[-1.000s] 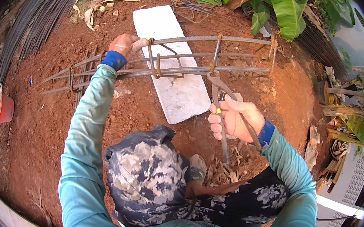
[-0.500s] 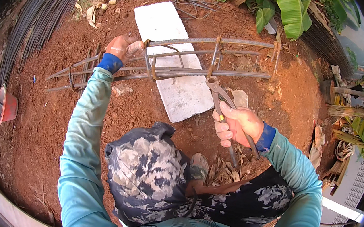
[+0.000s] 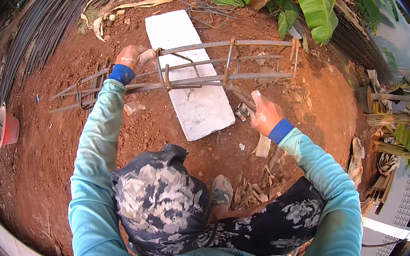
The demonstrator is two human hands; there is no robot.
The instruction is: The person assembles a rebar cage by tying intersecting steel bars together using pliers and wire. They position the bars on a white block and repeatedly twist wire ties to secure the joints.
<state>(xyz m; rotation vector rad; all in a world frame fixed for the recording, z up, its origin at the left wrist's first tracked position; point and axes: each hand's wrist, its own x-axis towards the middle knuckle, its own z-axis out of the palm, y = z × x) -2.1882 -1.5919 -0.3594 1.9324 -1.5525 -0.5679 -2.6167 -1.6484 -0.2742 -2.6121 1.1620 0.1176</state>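
A rebar cage (image 3: 266, 76) of long ribbed steel bars with rusty bent stirrups lies across a white slab (image 3: 201, 118). My left hand (image 3: 131, 57) is closed around the cage's upper bar, right beside a stirrup (image 3: 163, 70). Steel tying pincers (image 3: 240, 94) are in the grip of my right hand (image 3: 267, 117). Their head meets the lower bar at the foot of another stirrup (image 3: 229, 60); the jaws are too blurred to make out. Most of the pincers' handles are hidden by my right hand.
Long loose steel bars (image 3: 50, 24) lie in a heap at the far left, with a red bucket (image 3: 8, 128) nearer me. Banana leaves (image 3: 319, 14) overhang the far side. Dry husks (image 3: 250, 196) lie by my foot (image 3: 221, 190) on the reddish soil.
My right hand has moved away from me and turned, bringing the pincers' handles nearer the cage. My left hand keeps its hold, and the view has shifted slightly.
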